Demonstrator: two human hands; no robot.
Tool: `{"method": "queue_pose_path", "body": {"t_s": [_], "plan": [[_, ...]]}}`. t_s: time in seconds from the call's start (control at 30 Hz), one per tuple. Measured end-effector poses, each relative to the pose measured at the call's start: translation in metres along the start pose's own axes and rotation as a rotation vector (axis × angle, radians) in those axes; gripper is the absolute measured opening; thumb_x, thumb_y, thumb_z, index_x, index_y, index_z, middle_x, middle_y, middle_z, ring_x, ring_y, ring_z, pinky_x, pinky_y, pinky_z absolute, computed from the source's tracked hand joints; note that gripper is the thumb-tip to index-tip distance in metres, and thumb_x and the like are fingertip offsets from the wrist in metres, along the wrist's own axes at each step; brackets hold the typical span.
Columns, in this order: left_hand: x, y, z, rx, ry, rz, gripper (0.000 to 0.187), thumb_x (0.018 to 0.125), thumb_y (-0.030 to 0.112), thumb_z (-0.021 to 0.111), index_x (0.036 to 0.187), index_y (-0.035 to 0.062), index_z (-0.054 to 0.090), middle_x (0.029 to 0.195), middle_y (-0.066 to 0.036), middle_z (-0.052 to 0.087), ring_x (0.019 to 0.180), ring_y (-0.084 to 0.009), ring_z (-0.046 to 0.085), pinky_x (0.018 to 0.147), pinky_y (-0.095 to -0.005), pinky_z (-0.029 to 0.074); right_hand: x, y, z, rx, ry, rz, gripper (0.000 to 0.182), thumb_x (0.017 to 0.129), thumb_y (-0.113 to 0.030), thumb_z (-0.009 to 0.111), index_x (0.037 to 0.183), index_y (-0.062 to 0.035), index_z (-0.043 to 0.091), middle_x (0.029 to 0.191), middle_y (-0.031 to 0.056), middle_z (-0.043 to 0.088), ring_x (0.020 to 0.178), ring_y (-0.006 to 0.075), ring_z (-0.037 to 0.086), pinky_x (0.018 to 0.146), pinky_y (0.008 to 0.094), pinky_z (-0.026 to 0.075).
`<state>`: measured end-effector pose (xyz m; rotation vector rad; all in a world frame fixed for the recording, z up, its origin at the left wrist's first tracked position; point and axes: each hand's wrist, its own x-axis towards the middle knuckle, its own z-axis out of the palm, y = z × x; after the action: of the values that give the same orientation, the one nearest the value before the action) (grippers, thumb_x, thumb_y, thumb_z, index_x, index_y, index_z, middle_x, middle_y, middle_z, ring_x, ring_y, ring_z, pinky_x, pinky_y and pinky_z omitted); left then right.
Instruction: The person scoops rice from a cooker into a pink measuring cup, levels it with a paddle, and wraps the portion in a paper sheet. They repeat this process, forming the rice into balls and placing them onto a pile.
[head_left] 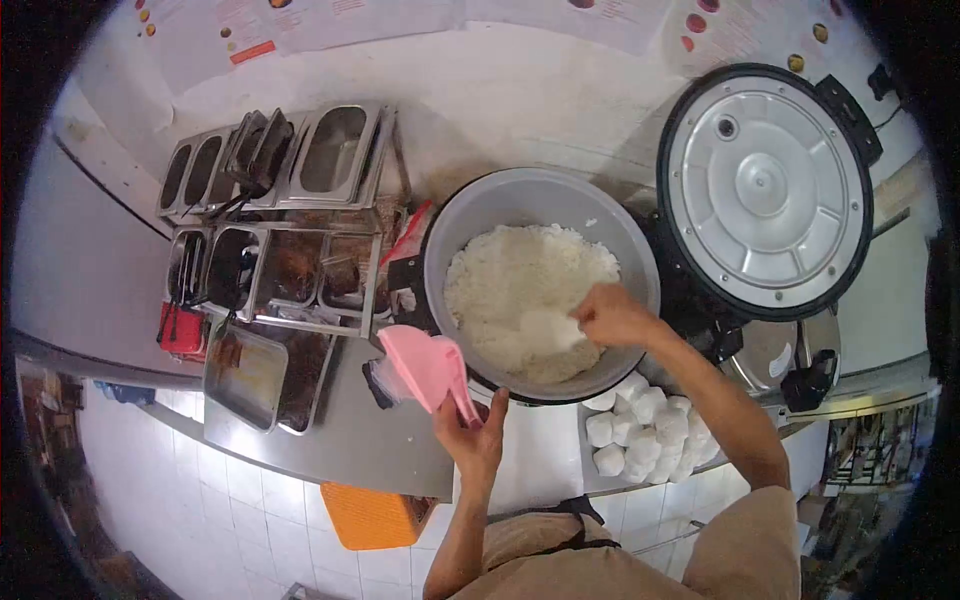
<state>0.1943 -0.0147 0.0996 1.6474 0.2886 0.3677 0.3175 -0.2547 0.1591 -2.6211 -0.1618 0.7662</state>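
Note:
A large grey pot (640,235) of white cooked rice (525,265) stands at the centre of the counter. My right hand (618,316) reaches over its right side, fingers closed around the handle end of a white rice paddle (550,330), whose blade rests against the rice. Left of the pot's front edge, my left hand (472,440) grips a pink plastic scoop (425,365) by its lower end. The scoop's wide end points up and to the left, outside the pot.
Several white rounded portions (650,430) are piled right of the pot's front. The cooker's round lid (765,185) is raised at right. A metal rack (340,325) with steel pans stands left. Below the counter is an orange crate (372,515).

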Motion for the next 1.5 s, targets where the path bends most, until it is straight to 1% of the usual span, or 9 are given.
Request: {"method": "queue_pose_path", "body": {"t_s": [0.1, 0.2, 0.5, 0.6, 0.7, 0.97, 1.1, 1.23, 1.5], "plan": [[0.001, 0.002, 0.004, -0.086, -0.032, -0.086, 0.024, 0.08, 0.009, 0.084, 0.085, 0.0003, 0.062, 0.063, 0.003, 0.049, 0.053, -0.0068, 0.042, 0.049, -0.0248, 0.032, 0.008, 0.0, 0.048, 0.319, 0.078, 0.136, 0.025, 0.072, -0.007, 0.066, 0.092, 0.0012, 0.078, 0.076, 0.0179, 0.073, 0.059, 0.0288, 0.068, 0.061, 0.0412, 0.055], [0.001, 0.002, 0.002, 0.003, -0.053, -0.054, 0.023, 0.08, 0.009, 0.083, 0.086, -0.0002, 0.063, 0.069, 0.002, 0.052, 0.059, -0.0073, 0.045, 0.051, -0.0252, 0.034, 0.036, -0.021, 0.058, 0.556, -0.064, 0.295, 0.04, 0.082, -0.002, 0.061, 0.119, 0.0087, 0.069, 0.079, 0.0157, 0.071, 0.057, 0.0185, 0.066, 0.046, 0.0322, 0.048], [0.0, -0.002, -0.007, -0.228, -0.052, -0.066, 0.015, 0.092, 0.008, 0.07, 0.101, -0.0008, 0.063, 0.086, -0.001, 0.057, 0.072, -0.0086, 0.049, 0.062, -0.0239, 0.04, 0.091, -0.001, 0.065, 0.99, -0.138, 0.089, 0.033, 0.09, 0.003, 0.063, 0.122, 0.0138, 0.064, 0.077, 0.0117, 0.065, 0.059, 0.0164, 0.059, 0.051, 0.033, 0.045], [-0.003, 0.011, -0.049, -0.384, -0.083, -0.444, 0.018, 0.102, 0.014, 0.055, 0.11, -0.0008, 0.06, 0.088, -0.001, 0.058, 0.074, -0.0076, 0.051, 0.064, -0.0241, 0.044, 0.06, -0.013, 0.035, 1.04, -0.085, 0.038, 0.029, 0.093, 0.002, 0.062, 0.12, 0.0138, 0.065, 0.08, 0.009, 0.063, 0.062, 0.0155, 0.056, 0.053, 0.0321, 0.043], [0.004, 0.028, -0.082, -0.276, -0.33, -0.417, 0.025, 0.105, 0.018, 0.044, 0.116, -0.001, 0.055, 0.088, -0.003, 0.06, 0.069, -0.009, 0.057, 0.061, -0.0262, 0.047, 0.025, -0.023, -0.008, 1.052, -0.021, -0.053, 0.031, 0.094, 0.002, 0.062, 0.121, 0.017, 0.062, 0.083, 0.0115, 0.064, 0.063, 0.0163, 0.054, 0.054, 0.0321, 0.04], [0.019, 0.044, 0.0, -0.346, -0.663, -0.59, 0.026, 0.104, 0.023, 0.051, 0.12, 0.0035, 0.046, 0.083, -0.007, 0.058, 0.055, -0.0165, 0.057, 0.046, -0.0319, 0.047, -0.062, -0.053, -0.034, 0.922, 0.375, -0.193, 0.029, 0.096, 0.002, 0.059, 0.124, 0.0065, 0.066, 0.091, 0.0076, 0.068, 0.071, 0.0114, 0.063, 0.06, 0.0251, 0.052], [0.019, 0.033, 0.051, -0.376, -0.608, -0.686, 0.019, 0.103, 0.021, 0.049, 0.111, 0.0044, 0.045, 0.081, -0.005, 0.054, 0.055, -0.0139, 0.053, 0.045, -0.0319, 0.046, -0.069, -0.039, 0.018, 0.225, 0.862, -0.393, 0.037, 0.09, 0.007, 0.058, 0.126, 0.0033, 0.065, 0.092, 0.0189, 0.067, 0.073, 0.0223, 0.066, 0.067, 0.0307, 0.053], [0.009, 0.028, 0.062, -0.34, -0.598, -0.766, 0.021, 0.102, 0.023, 0.055, 0.112, 0.0081, 0.045, 0.081, -0.002, 0.053, 0.058, -0.0117, 0.05, 0.046, -0.0303, 0.043, -0.1, -0.041, 0.004, 0.058, 0.919, -0.388, 0.052, 0.076, 0.012, 0.06, 0.127, 0.0025, 0.063, 0.106, 0.018, 0.066, 0.087, 0.0335, 0.067, 0.078, 0.0376, 0.054], [0.005, 0.055, 0.06, -0.103, -0.577, -0.266, 0.02, 0.099, 0.014, 0.05, 0.103, -0.0009, 0.037, 0.072, -0.007, 0.05, 0.048, -0.0139, 0.052, 0.039, -0.0323, 0.043, -0.116, -0.048, 0.025, -0.214, 0.71, -0.347, 0.058, 0.064, 0.009, 0.064, 0.122, 0.0014, 0.065, 0.119, 0.0148, 0.063, 0.101, 0.0355, 0.064, 0.084, 0.0439, 0.054]]}}
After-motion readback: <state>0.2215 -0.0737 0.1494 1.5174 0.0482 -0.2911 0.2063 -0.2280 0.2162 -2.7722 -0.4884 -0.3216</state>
